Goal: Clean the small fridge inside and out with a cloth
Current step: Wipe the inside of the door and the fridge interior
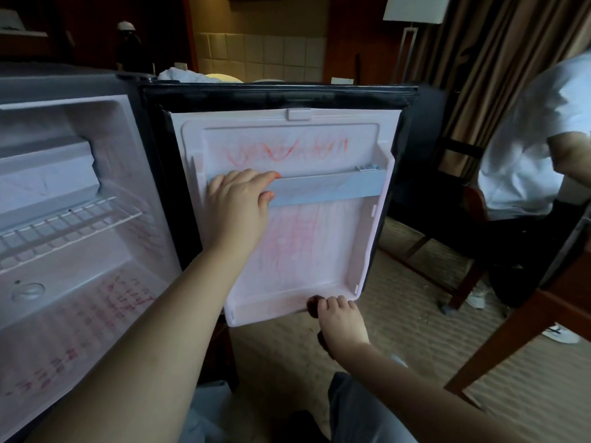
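Small fridge open on the carpet, both hands on its door.

The small fridge [80, 219] stands open at the left, its white inside streaked with red marks across the floor and crossed by a wire shelf [64, 225]. Its door [319, 251] is swung wide to the right, the inner face toward the camera and smeared with the same red scribbles [281, 148] above and below a pale blue rail [326, 190]. To the right, a person in a white shirt [527, 139] sits on a dark wooden chair [473, 251] on the patterned carpet [399, 330]. The left hand [236, 203] grasps the left end of the rail, fingers over the top and thumb under. The right hand [340, 321] is at the door's bottom edge, fingers curled round a bunched dark red cloth [314, 306] that touches the lower lip and is mostly hidden beneath the hand.
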A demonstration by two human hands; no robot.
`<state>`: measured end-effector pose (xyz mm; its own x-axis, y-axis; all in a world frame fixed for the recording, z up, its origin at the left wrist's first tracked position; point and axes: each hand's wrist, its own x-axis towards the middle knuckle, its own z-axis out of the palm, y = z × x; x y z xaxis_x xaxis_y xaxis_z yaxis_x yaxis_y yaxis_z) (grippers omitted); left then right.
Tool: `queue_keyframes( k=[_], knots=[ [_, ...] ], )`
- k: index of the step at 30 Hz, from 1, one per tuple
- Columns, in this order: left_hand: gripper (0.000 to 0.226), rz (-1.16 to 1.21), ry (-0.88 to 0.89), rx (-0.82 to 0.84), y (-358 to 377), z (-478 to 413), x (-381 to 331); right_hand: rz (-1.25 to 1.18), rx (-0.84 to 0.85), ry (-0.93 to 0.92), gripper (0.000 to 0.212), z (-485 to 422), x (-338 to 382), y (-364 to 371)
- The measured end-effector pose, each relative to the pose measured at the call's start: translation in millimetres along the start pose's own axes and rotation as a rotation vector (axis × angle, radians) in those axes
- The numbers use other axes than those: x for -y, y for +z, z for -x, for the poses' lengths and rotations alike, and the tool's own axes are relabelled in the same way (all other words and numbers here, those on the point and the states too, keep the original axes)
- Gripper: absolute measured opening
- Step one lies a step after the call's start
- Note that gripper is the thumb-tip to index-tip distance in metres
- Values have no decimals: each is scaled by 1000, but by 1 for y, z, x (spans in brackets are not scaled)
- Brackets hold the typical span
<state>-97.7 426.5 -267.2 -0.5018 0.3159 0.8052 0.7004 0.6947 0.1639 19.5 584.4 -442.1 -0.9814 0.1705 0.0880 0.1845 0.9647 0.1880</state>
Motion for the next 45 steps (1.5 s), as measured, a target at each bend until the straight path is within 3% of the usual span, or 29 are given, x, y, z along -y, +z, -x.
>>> queue_keyframes(
  k=[4,7,10,15,21,26,31,37,42,45],
  knots=[
    [32,6,-12,-9,3,-1,-4,70,-242,-64,43,-13,-32,-4],
    [31,9,9,-28,0,1,-1,90,-219,-58,34,-26,-46,-4],
    [31,11,15,-28,-2,2,0,85,-75,34,34,-31,-34,13],
    [31,20,21,-20,-5,5,1,-283,-93,158,69,-13,-13,44],
    [31,25,24,-26,-5,5,2,-250,-181,-52,75,19,-12,33],
    [31,36,9,-12,-6,4,-1,-140,-333,-88,37,-2,-36,5],
    [31,40,16,-9,-7,6,2,-70,-202,19,42,-14,-31,22],
    [31,50,38,-3,-10,8,5,-188,-228,153,45,-7,-8,28],
    [32,34,45,-16,-8,7,4,-233,-189,237,62,4,-20,35],
    [33,22,32,-14,-4,4,1,-234,-115,143,51,13,-32,29]
  ],
)
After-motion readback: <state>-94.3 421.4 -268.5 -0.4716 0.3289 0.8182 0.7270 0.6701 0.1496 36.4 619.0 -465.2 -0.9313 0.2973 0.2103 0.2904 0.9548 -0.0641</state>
